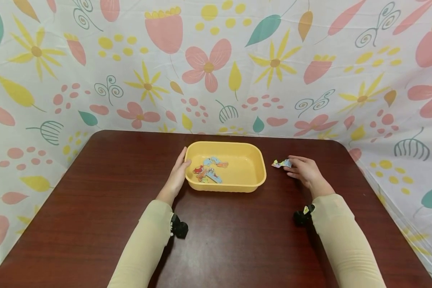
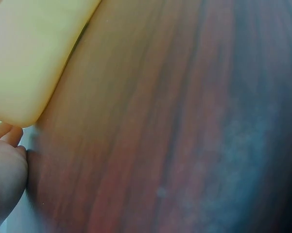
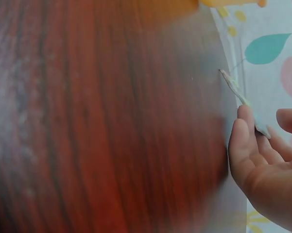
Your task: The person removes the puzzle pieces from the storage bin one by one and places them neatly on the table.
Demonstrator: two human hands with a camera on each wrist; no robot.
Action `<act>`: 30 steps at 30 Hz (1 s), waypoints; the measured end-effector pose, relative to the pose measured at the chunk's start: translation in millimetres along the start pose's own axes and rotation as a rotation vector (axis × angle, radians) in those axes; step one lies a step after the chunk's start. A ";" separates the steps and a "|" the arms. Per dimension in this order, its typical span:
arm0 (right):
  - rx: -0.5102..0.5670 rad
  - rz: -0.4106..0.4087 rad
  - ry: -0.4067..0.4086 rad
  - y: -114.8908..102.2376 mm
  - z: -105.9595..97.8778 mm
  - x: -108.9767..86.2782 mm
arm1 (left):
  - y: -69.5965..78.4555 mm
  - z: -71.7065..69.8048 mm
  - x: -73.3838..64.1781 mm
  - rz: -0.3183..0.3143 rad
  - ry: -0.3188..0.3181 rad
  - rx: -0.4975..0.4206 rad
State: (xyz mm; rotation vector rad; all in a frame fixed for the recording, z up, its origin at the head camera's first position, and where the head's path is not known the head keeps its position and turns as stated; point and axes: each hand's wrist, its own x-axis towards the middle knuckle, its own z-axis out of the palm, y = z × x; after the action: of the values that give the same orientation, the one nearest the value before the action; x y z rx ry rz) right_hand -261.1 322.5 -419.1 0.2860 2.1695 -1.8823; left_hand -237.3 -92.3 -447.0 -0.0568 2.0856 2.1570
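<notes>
My left hand point(image 1: 176, 176) holds the left end of a yellow plastic tub point(image 1: 241, 185), with its thumb at the rim and fingers along the outer wall. Inside the tub, toward its left, lie several flat colourful cutouts point(image 1: 212, 175), some overlapping. To the right of the tub, my right hand point(image 1: 306, 173) has another flat cutout point(image 1: 283, 163) at its fingertips, blue and yellow. In the right wrist view this cutout point(image 3: 235, 87) appears thin and edge-on against the bent fingers, and the thumb stands apart from it. The left wrist view catches only part of the left hand point(image 2: 7, 165) below the tub's corner.
A dark reddish-brown wooden table point(image 1: 237, 232) carries the tub. Behind and beside it hangs a white cloth point(image 1: 209, 108) printed with flowers and leaves. Black devices are strapped at the left wrist point(image 1: 179, 228) and right wrist point(image 1: 303, 216).
</notes>
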 end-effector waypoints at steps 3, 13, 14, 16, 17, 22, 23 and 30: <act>-0.024 -0.003 0.008 -0.8 -1.0 -0.5 | -0.8 0.8 0.7 0.010 0.006 0.002; -0.131 0.002 0.055 -1.6 -2.4 -4.9 | 0.4 2.6 0.8 0.017 -0.003 0.007; -0.136 0.001 0.053 -1.8 -2.4 -5.6 | 0.4 2.6 0.8 0.019 -0.004 0.007; -0.143 -0.003 0.049 -2.4 -2.4 -7.0 | 0.1 2.6 1.2 0.023 -0.005 0.004; -0.145 -0.004 0.048 -2.7 -2.3 -7.6 | -0.2 2.7 1.5 0.021 -0.004 0.000; -0.139 -0.008 0.049 -4.1 -2.0 -9.6 | -0.6 1.5 1.9 0.012 -0.006 -0.011; -0.137 -0.007 0.050 -4.4 -2.0 -9.9 | 0.0 1.2 1.4 0.008 -0.008 -0.014; -0.129 -0.016 0.054 -6.4 -3.9 -10.1 | 18.2 2.0 -12.7 -0.014 -0.026 -0.006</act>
State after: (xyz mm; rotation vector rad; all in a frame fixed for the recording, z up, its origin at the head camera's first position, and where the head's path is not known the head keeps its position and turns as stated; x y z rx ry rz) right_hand -253.8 325.6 -409.4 0.2981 2.3235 -1.7524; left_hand -226.9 -91.7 -427.2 -0.0440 2.0589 2.1439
